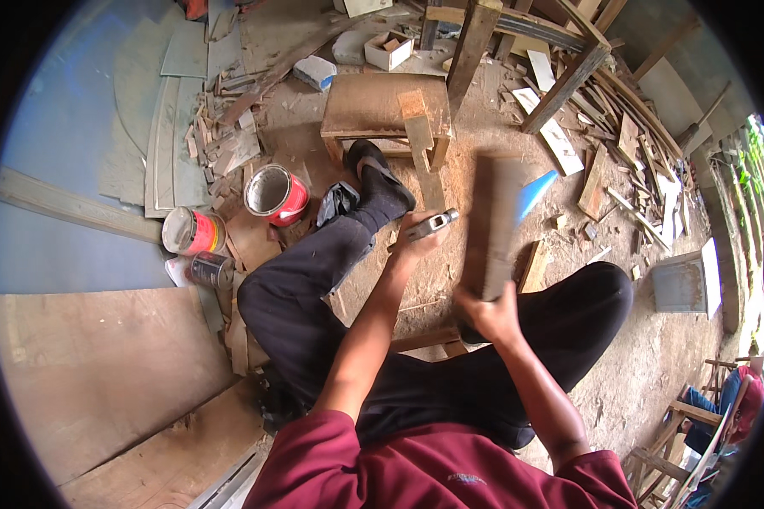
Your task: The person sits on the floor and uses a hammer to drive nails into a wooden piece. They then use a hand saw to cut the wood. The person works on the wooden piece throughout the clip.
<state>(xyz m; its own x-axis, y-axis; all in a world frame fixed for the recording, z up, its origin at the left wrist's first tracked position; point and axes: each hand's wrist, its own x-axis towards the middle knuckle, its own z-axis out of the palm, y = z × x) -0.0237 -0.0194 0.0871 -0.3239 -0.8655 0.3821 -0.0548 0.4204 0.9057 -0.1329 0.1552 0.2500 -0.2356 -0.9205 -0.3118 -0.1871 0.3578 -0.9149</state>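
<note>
My left hand (pixel 418 236) is closed around a claw hammer (pixel 437 223), its metal head showing above the fingers. Just beyond that hand, a narrow wooden strip (pixel 419 140) runs up against a low wooden stool (pixel 361 102); I cannot tell whether my fingers touch it. My right hand (pixel 492 316) grips the lower end of a thick brown piece of wood (pixel 491 220), held up and smeared by motion. A pointed blue thing (pixel 536 193) shows partly behind this wood, its kind unclear.
Two red paint cans (pixel 290 204) and a dark can (pixel 212 271) stand left. Wood scraps (pixel 628 178) litter the right. Beyond the stool are a white box (pixel 390 53) and a wooden frame (pixel 475 51). A metal container (pixel 684 284) stands right; a seated person (pixel 743 399) is lower right.
</note>
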